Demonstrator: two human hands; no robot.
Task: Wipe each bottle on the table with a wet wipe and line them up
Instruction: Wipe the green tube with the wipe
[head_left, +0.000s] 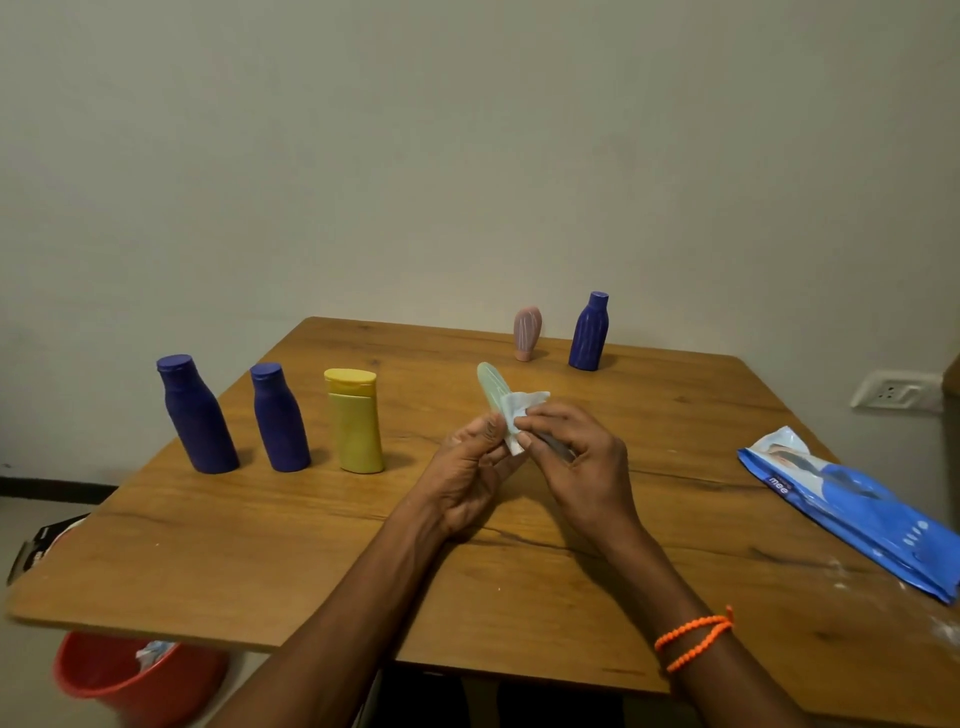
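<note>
Orange wrist cord (693, 643); blue wipes pack (852, 506) lies right of hands.

My left hand (470, 467) and right hand (576, 457) meet above the table, fingers curled, each gripping something between them.

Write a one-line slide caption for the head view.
Both hands, left hand and right hand, wipe a pale green bottle with a wet wipe.

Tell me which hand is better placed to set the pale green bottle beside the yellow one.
Left, probably. The left hand already grips the pale green bottle and is nearer the yellow bottle; the right hand pinches the wipe.
</note>
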